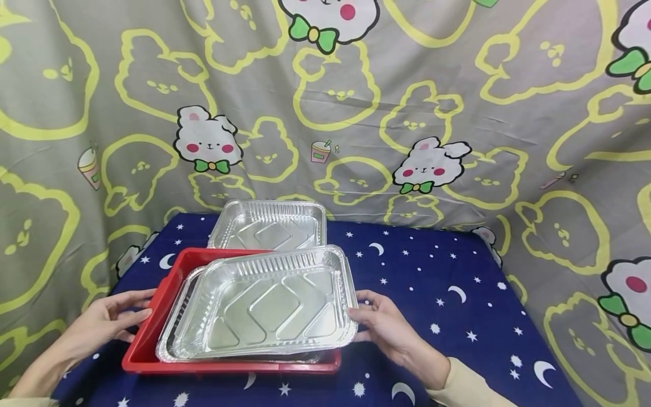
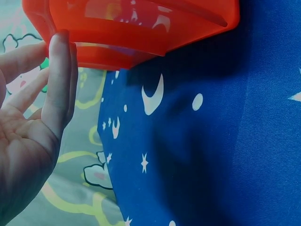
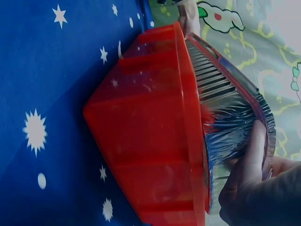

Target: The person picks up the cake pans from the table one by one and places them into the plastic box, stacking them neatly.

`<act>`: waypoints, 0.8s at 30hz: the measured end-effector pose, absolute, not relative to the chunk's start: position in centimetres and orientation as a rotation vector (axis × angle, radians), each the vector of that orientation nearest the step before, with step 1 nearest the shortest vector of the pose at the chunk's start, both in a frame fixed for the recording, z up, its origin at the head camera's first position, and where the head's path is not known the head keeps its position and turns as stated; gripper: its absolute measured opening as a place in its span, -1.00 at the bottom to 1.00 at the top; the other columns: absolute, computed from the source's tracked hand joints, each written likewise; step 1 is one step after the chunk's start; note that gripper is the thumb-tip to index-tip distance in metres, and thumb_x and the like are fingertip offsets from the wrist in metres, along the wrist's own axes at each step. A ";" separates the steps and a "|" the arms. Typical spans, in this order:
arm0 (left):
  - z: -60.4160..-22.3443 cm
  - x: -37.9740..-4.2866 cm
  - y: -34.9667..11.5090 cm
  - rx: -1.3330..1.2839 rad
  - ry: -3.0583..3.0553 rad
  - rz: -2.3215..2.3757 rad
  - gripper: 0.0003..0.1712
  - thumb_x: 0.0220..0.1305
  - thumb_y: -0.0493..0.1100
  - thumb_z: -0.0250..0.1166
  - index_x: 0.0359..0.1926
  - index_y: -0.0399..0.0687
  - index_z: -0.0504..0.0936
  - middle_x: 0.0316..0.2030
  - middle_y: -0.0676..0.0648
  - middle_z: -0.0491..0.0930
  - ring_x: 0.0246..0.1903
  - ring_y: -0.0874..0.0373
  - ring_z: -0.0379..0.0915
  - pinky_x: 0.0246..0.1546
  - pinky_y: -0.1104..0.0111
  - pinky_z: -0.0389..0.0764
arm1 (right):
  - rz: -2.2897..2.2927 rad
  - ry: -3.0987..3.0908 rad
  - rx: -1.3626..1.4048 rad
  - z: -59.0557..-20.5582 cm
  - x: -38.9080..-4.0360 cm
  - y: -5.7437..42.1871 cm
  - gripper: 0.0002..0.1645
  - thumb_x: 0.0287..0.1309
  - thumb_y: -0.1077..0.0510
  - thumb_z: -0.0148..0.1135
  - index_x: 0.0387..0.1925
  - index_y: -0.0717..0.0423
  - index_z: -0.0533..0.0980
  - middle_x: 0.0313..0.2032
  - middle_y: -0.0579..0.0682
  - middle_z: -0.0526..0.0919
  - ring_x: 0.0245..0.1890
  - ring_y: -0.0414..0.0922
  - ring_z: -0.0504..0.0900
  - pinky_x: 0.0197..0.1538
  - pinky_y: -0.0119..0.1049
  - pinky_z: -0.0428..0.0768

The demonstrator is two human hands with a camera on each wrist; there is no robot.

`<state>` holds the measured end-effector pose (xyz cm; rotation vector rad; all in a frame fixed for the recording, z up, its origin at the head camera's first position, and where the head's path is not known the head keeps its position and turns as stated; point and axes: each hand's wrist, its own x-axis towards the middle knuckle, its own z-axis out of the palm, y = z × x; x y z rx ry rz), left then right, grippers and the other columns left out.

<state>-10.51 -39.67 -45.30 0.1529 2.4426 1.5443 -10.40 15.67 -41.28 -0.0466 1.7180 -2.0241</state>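
At the right rim of the shallow rectangular silver foil tray [image 1: 277, 305], our right hand [image 1: 389, 325] pinches the crimped lip, thumb over it and a finger under it against the ribbed wall. Across from it, our left hand [image 1: 104, 322] reaches its fingers nearly straight to the left edge of the deeper red plastic tray [image 1: 231, 368] and touches it; whether thumb and fingers pinch that rim, we cannot tell.

The held foil tray sits askew over the red tray, its right end raised above the red rim, and a second silver foil tray [image 1: 166, 336] shows beneath it, inside the red one.

To handle this well, we judge that the thin lip wants a light, even pinch, since foil creases easily; a steady left hand should keep the red tray from sliding, and the lower foil tray could cling if the two rims catch.

Our forearms come in from the bench's near side, one from each side, palms turned inward.

Farther out, a third silver foil tray [image 1: 277, 229] stands behind the red one, toward the far left corner of the bench [image 1: 407, 271] with its navy moon-and-star cloth; grey cartoon-printed fabric [image 1: 274, 186] hangs beyond the far edge.
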 end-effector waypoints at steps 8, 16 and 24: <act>-45.1 -10.6 -39.5 0.069 2.412 1.507 -0.28 0.59 -0.17 0.20 0.49 -0.59 0.17 -0.04 0.63 0.59 -0.14 0.32 0.77 -0.24 0.13 0.85 | -2.037 1.707 -0.019 -41.7 -10.3 13.7 -0.40 0.34 0.32 0.19 0.29 0.46 0.21 -0.18 -0.03 0.79 -0.26 -0.20 0.77 -0.16 -0.20 0.83; -45.0 -10.5 -39.4 0.040 2.395 1.501 -0.25 0.59 -0.14 0.20 0.52 -0.56 0.15 -0.05 0.63 0.60 -0.13 0.31 0.77 -0.22 0.14 0.85 | -2.041 1.709 -0.002 -42.2 -10.4 12.7 -0.40 0.33 0.32 0.19 0.29 0.44 0.21 -0.20 -0.04 0.77 -0.26 -0.21 0.76 -0.20 -0.23 0.82; -45.0 -10.5 -39.4 0.036 2.400 1.486 -0.25 0.59 -0.13 0.21 0.51 -0.56 0.16 -0.06 0.63 0.59 -0.13 0.32 0.76 -0.22 0.13 0.85 | -2.021 1.711 -0.012 -42.3 -10.5 12.7 -0.41 0.35 0.30 0.24 0.28 0.42 0.24 -0.24 -0.03 0.74 -0.28 -0.21 0.75 -0.19 -0.23 0.83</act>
